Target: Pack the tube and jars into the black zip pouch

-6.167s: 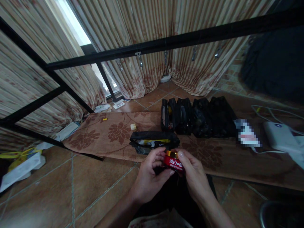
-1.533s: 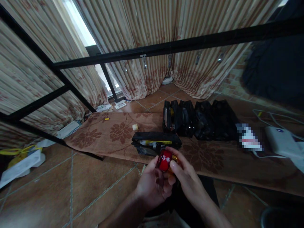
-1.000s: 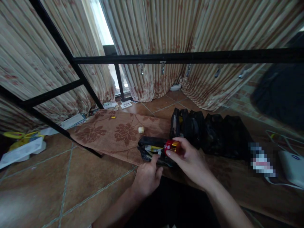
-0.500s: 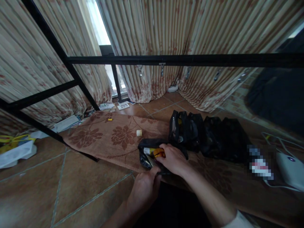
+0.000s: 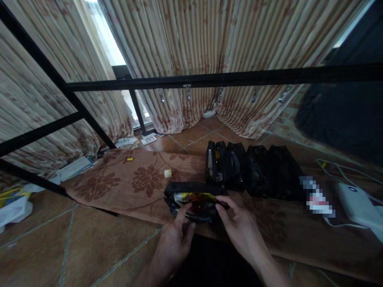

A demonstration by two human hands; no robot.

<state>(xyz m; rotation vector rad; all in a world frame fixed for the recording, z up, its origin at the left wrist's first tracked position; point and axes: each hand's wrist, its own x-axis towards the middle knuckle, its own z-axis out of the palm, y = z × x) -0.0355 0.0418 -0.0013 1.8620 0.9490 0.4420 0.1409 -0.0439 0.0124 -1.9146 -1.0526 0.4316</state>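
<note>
Red jar (image 5: 196,202) w/ gold lid is in the open black bag (image 5: 194,187) now, lying in its mouth betw my two hands, mostly a dark red-amber shine. 1 sec ago I had it up in my right hand (image 5: 239,219) over the bag's right part; ½ sec ago that hand was down in the opening, fingers on the amber end. Now it's pulled back to the bag's right end, thumb & index a bit apart w/ a gap betw the tips, jar out of them. Other fingers curled behind, can't see well.

Left hand (image 5: 173,239): at bag's front edge, as ½ sec ago, but index now reaches over the edge, tip by the jar, thumb lower & apart from it. Can't tell if they pinch the front wall or if the tip touches the jar.

White-&-yellow pack (image 5: 183,197) in the bag too, left of & behind the jar; same as before.

Rest unchanged on the brown cloth (image 5: 116,203): small cream cap (image 5: 168,173) just behind the bag's left end, tiny yellow piece (image 5: 129,159) farther back left, row of black bags (image 5: 257,171) behind on the right, white device (image 5: 357,205) w/ cable far right
</note>
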